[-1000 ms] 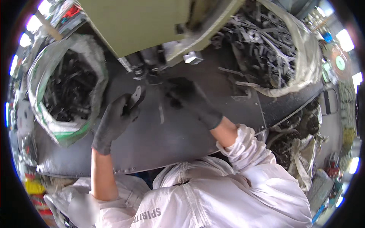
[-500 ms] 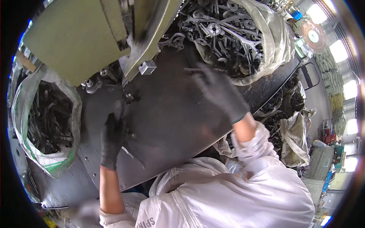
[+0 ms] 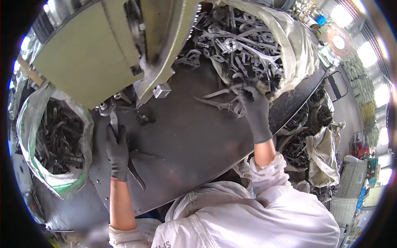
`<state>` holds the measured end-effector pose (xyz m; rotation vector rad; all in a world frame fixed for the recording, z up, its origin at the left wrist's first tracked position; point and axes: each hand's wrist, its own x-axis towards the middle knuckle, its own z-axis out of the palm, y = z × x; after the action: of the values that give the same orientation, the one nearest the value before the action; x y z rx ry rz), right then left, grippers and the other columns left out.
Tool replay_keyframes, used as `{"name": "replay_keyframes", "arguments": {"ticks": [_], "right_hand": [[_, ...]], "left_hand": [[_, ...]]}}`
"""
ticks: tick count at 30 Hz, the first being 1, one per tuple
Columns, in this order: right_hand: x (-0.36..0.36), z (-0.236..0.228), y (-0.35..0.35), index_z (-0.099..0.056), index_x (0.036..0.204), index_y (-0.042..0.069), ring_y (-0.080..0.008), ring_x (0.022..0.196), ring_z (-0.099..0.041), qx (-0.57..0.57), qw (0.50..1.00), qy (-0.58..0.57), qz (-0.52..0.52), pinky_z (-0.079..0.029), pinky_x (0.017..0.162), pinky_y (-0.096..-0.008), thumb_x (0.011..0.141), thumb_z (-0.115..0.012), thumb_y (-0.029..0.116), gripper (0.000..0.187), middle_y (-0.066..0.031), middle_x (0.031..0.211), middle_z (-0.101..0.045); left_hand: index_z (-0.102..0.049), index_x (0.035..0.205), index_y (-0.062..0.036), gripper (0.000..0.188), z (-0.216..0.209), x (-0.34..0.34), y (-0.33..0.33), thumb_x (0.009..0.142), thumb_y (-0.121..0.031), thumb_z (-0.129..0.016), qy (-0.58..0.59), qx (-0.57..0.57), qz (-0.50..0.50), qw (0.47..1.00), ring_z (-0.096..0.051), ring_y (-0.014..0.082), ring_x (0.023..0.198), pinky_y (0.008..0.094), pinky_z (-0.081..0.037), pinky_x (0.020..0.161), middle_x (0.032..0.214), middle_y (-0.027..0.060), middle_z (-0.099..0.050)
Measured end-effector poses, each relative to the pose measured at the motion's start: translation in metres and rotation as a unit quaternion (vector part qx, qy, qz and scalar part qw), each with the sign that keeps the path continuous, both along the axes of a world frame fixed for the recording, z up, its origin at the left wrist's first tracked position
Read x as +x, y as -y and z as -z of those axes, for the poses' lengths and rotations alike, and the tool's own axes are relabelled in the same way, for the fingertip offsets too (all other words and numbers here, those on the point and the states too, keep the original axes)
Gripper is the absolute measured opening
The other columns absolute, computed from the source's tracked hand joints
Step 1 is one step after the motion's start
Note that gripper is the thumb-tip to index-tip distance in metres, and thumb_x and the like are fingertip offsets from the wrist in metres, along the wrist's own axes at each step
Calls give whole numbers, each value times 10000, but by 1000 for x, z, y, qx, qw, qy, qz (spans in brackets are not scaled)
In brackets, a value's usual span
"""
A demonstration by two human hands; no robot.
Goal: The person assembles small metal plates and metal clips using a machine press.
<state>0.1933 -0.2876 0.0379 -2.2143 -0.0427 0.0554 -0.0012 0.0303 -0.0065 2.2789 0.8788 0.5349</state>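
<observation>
My left hand, in a dark grey glove, is closed around a pliers-like metal part. The upper end of this part sits at the small round tooling under the green machine. Two dark, slender arms stick out below and right of that hand; my fingers hide where they join. At the mouth of the right-hand sack, my gloved right hand closes on a forked grey metal part. Its pointed prongs reach left over the dark tabletop.
A large green machine overhangs the table's far left, with a bright metal block at its lower edge. One white sack of metal parts stands far right, another sack at left. More parts lie beyond the right table edge near a crumpled sack.
The part in my left hand has come up against the machine's tooling. My right hand has moved right and nearer, and a forked part now shows plainly in it.
</observation>
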Motion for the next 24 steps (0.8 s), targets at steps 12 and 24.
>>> {"name": "replay_keyframes", "arguments": {"ticks": [12,24], "right_hand": [[-55,-7,-131,-455,1160,-47,-79,579,-505,397,851,-219,-266,-421,471,-210,772,-487,23,396,-39,741,-509],[-67,-5,-159,-544,978,-31,-67,620,-540,326,853,-266,-309,-439,508,-205,814,-527,61,189,-48,783,-595]], "left_hand": [[-517,1059,10,412,-34,1,21,915,-368,-442,90,-381,144,909,-554,108,693,239,-443,612,838,65,-594],[-492,1111,33,346,-30,16,18,925,-254,-438,106,-417,186,883,-578,130,782,252,-466,660,868,86,-597]]}}
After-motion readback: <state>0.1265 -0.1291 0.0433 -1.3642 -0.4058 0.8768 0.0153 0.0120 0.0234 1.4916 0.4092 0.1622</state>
